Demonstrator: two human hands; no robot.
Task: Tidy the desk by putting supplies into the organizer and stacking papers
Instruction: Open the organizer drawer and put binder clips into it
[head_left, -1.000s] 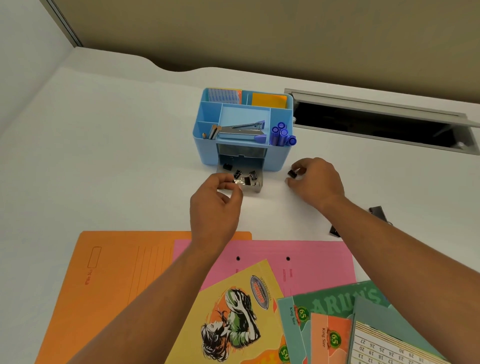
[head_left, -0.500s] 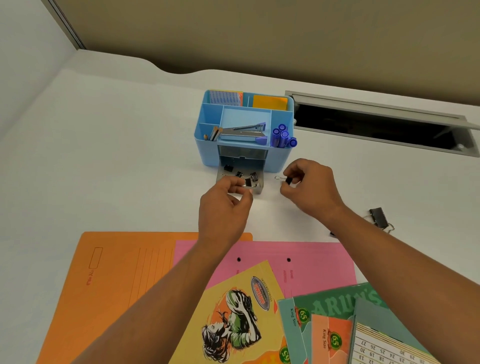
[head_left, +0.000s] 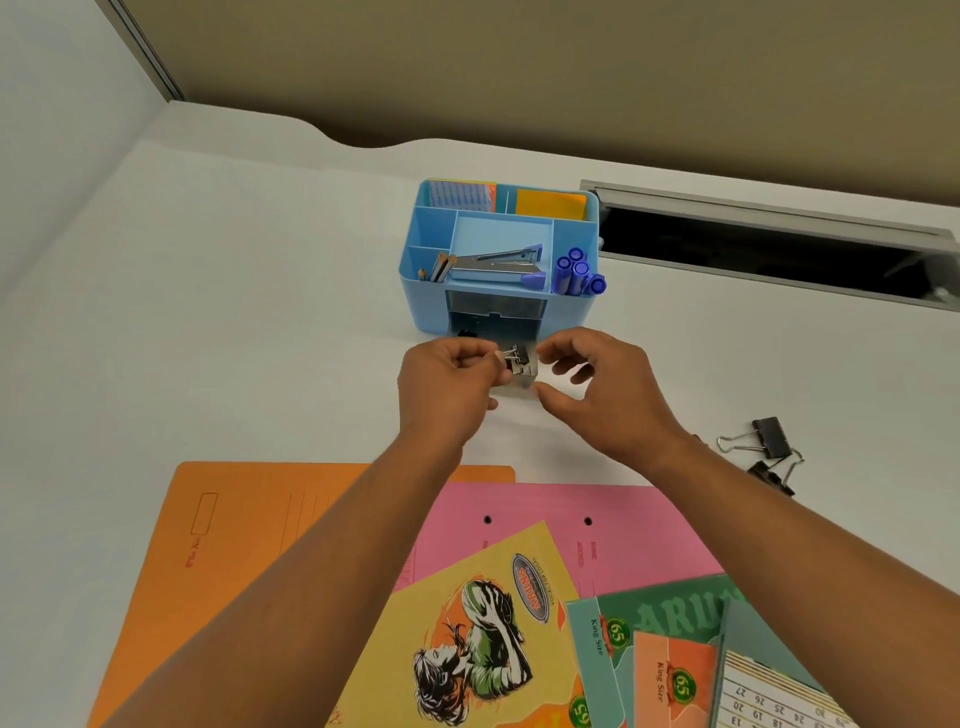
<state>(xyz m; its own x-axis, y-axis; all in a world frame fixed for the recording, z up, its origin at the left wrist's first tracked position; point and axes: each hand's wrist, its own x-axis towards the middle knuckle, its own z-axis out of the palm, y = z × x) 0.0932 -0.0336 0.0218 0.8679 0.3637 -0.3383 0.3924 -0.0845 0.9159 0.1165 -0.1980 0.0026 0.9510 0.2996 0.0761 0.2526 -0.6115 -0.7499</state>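
The blue organizer (head_left: 431, 291) stands mid-desk, holding a stapler (head_left: 498, 265), purple pens (head_left: 576, 270) and sticky notes. Its clear lower drawer (head_left: 519, 382) is pulled out toward me, with several small black binder clips (head_left: 514, 357) inside. My left hand (head_left: 447, 384) pinches the drawer's front left corner. My right hand (head_left: 592, 389) hovers at the drawer's right side, fingers apart over the clips and nothing visible in them. Two larger black binder clips (head_left: 771, 439) lie loose on the desk to the right.
An orange folder (head_left: 260, 545) and a pink folder (head_left: 545, 514) lie near me, overlapped by a yellow notebook (head_left: 483, 623) and several green and orange notebooks (head_left: 670, 665). A dark cable slot (head_left: 779, 244) runs along the back right of the white desk.
My right hand carried a small binder clip left from the desk to the open drawer and no longer shows it between the fingers. My left hand kept hold of the drawer.
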